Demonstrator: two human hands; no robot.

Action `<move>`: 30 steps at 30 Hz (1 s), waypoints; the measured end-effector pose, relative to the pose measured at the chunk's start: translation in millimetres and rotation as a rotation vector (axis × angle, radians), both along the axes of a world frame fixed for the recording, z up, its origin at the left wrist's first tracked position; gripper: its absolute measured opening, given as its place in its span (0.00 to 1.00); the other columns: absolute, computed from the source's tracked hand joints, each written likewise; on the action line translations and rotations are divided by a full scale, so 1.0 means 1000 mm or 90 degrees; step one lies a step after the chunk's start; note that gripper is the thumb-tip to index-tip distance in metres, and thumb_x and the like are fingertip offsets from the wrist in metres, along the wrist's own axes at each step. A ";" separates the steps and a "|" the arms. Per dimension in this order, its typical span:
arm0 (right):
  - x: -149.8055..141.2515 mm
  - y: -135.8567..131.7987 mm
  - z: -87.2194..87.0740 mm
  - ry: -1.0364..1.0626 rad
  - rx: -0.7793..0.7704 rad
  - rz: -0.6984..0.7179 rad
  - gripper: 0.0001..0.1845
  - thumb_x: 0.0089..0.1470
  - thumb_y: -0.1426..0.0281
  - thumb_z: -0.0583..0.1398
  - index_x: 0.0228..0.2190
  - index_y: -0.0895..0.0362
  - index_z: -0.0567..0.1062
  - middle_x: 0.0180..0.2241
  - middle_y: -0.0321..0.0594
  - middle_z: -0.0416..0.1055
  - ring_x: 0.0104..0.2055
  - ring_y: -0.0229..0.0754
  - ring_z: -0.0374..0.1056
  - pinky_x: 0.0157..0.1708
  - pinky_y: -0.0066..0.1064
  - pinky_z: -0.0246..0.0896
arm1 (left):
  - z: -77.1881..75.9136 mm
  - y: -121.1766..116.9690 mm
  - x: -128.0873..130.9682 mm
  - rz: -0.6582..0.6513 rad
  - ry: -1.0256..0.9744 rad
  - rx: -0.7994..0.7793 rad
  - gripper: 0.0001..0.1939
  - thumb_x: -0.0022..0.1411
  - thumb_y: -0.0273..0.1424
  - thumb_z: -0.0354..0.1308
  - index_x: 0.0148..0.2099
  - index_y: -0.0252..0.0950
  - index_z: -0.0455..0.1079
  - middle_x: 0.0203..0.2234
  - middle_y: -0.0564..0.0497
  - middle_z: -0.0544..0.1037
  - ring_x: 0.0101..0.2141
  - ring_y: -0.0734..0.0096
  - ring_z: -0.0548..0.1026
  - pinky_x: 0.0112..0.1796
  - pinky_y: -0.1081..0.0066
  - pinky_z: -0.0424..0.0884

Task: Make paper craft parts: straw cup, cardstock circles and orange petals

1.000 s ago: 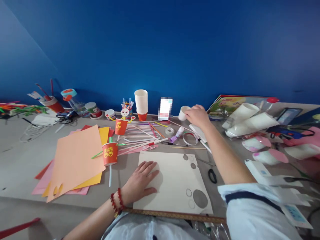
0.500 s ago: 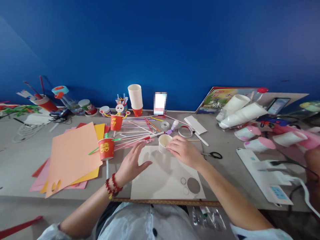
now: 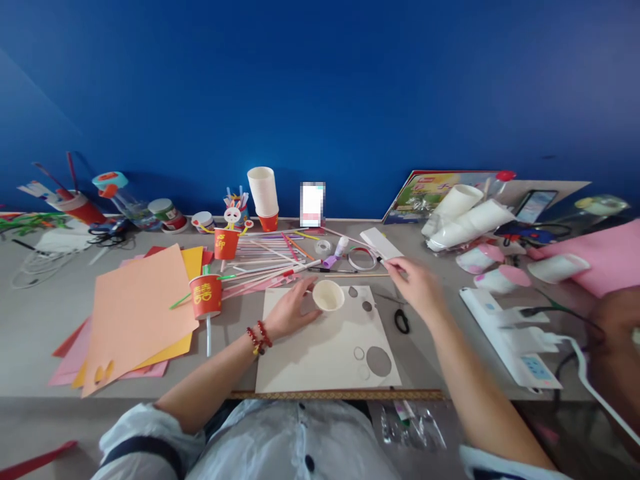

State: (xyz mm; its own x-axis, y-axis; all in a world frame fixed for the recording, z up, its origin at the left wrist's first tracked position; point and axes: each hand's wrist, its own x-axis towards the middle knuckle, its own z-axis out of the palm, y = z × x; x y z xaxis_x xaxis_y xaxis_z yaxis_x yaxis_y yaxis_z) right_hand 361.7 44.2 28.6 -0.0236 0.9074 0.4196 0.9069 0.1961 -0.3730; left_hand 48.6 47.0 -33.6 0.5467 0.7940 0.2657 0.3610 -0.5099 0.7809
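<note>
My left hand (image 3: 293,310) is curled around the left side of a white paper cup (image 3: 329,297), which stands mouth up on a white sheet (image 3: 310,360) with round holes cut in it. My right hand (image 3: 415,283) pinches a slim white marker (image 3: 384,261) with a dark end, beside a white box (image 3: 379,243). Most of the marker is hidden by the fingers. Black-handled scissors (image 3: 401,322) lie just below this hand, at the sheet's right edge.
Coloured paper (image 3: 143,313) lies stacked at left, near a red cup (image 3: 206,297) and a rabbit-decorated cup (image 3: 227,244). Straws (image 3: 267,250), a glue stick (image 3: 341,248) and tape (image 3: 323,247) lie behind the sheet. A power strip (image 3: 505,340) stands at right.
My left hand has moved right and taken hold of the cup. My right hand has let go of the cup, moved right and closed on the marker. The cup sits slightly nearer me.
</note>
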 end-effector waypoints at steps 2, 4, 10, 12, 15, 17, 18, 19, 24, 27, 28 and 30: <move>0.017 0.015 -0.007 -0.029 -0.050 -0.083 0.11 0.60 0.66 0.56 0.37 0.52 0.78 0.36 0.46 0.80 0.38 0.53 0.75 0.36 0.38 0.66 | -0.001 -0.001 0.003 -0.005 0.022 0.014 0.40 0.58 0.29 0.64 0.68 0.38 0.49 0.54 0.40 0.71 0.52 0.57 0.73 0.54 0.55 0.70; 0.026 0.031 -0.013 -0.056 -0.101 -0.105 0.11 0.59 0.67 0.56 0.37 0.53 0.78 0.37 0.46 0.80 0.37 0.52 0.75 0.33 0.36 0.65 | -0.003 -0.003 0.008 -0.001 0.047 0.021 0.47 0.55 0.32 0.67 0.69 0.39 0.45 0.55 0.39 0.70 0.54 0.54 0.72 0.55 0.53 0.68; 0.024 0.059 -0.016 -0.073 -0.143 -0.074 0.11 0.59 0.69 0.56 0.37 0.55 0.79 0.37 0.46 0.80 0.36 0.51 0.75 0.31 0.35 0.63 | -0.009 -0.009 0.026 0.061 0.087 0.018 0.54 0.52 0.37 0.70 0.71 0.37 0.39 0.54 0.37 0.73 0.54 0.47 0.72 0.53 0.49 0.67; 0.017 0.059 -0.014 -0.077 -0.147 -0.021 0.11 0.59 0.69 0.56 0.37 0.54 0.79 0.37 0.44 0.80 0.36 0.49 0.75 0.32 0.34 0.64 | -0.009 -0.011 0.028 0.068 0.087 0.024 0.53 0.53 0.35 0.69 0.71 0.38 0.39 0.53 0.37 0.73 0.52 0.48 0.73 0.52 0.50 0.67; -0.003 0.055 -0.016 -0.101 -0.158 0.093 0.09 0.59 0.70 0.58 0.36 0.54 0.80 0.38 0.41 0.80 0.38 0.45 0.74 0.35 0.32 0.65 | -0.008 -0.013 0.031 0.056 0.093 0.036 0.51 0.53 0.35 0.68 0.70 0.39 0.41 0.56 0.37 0.71 0.53 0.47 0.72 0.52 0.50 0.67; -0.021 0.054 -0.020 -0.127 -0.166 0.157 0.08 0.59 0.70 0.60 0.36 0.53 0.80 0.37 0.41 0.79 0.40 0.45 0.74 0.38 0.31 0.65 | -0.007 -0.014 0.032 0.055 0.094 0.039 0.49 0.53 0.35 0.68 0.69 0.38 0.44 0.57 0.36 0.70 0.54 0.47 0.72 0.53 0.49 0.66; -0.030 0.055 -0.022 -0.140 -0.166 0.180 0.08 0.59 0.70 0.60 0.37 0.53 0.80 0.38 0.42 0.79 0.41 0.45 0.73 0.40 0.32 0.65 | -0.007 -0.014 0.032 0.054 0.094 0.041 0.48 0.53 0.34 0.68 0.69 0.38 0.45 0.57 0.36 0.70 0.54 0.47 0.71 0.53 0.49 0.66; -0.039 0.056 -0.025 -0.153 -0.164 0.196 0.08 0.59 0.71 0.60 0.37 0.54 0.80 0.38 0.43 0.79 0.43 0.46 0.72 0.42 0.33 0.64 | -0.008 -0.014 0.032 0.053 0.093 0.043 0.46 0.53 0.34 0.67 0.68 0.38 0.47 0.57 0.37 0.71 0.55 0.47 0.71 0.54 0.49 0.66; -0.068 0.068 -0.033 -0.206 -0.160 0.233 0.07 0.58 0.73 0.61 0.37 0.57 0.81 0.40 0.48 0.78 0.45 0.50 0.70 0.44 0.37 0.63 | -0.013 -0.015 0.028 0.033 0.089 0.063 0.38 0.54 0.32 0.65 0.63 0.38 0.54 0.55 0.38 0.72 0.55 0.49 0.70 0.55 0.49 0.67; -0.070 0.068 -0.031 -0.219 -0.159 0.244 0.06 0.57 0.74 0.61 0.35 0.56 0.80 0.38 0.46 0.78 0.45 0.49 0.71 0.44 0.35 0.62 | -0.012 -0.014 0.019 -0.010 0.088 0.062 0.43 0.52 0.30 0.64 0.67 0.37 0.48 0.59 0.37 0.67 0.58 0.48 0.67 0.57 0.48 0.65; -0.068 0.067 -0.029 -0.219 -0.157 0.243 0.06 0.58 0.73 0.61 0.36 0.56 0.79 0.38 0.45 0.78 0.45 0.49 0.71 0.44 0.35 0.62 | -0.010 -0.012 0.016 -0.035 0.086 0.064 0.45 0.52 0.28 0.63 0.68 0.37 0.46 0.60 0.36 0.65 0.60 0.48 0.66 0.58 0.48 0.64; -0.063 0.061 -0.023 -0.216 -0.151 0.233 0.07 0.59 0.72 0.60 0.37 0.55 0.78 0.38 0.45 0.78 0.44 0.48 0.71 0.42 0.34 0.62 | -0.004 -0.009 0.009 -0.073 0.074 0.071 0.44 0.51 0.25 0.60 0.68 0.37 0.46 0.61 0.37 0.64 0.61 0.49 0.64 0.59 0.49 0.63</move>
State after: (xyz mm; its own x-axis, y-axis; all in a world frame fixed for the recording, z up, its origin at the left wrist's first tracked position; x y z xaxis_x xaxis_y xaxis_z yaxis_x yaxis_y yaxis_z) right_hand 298.3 105.1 5.2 -0.4532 0.8834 0.1194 0.8724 0.4670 -0.1441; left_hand 57.4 37.7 -37.4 0.6639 0.6940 0.2786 0.3797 -0.6338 0.6739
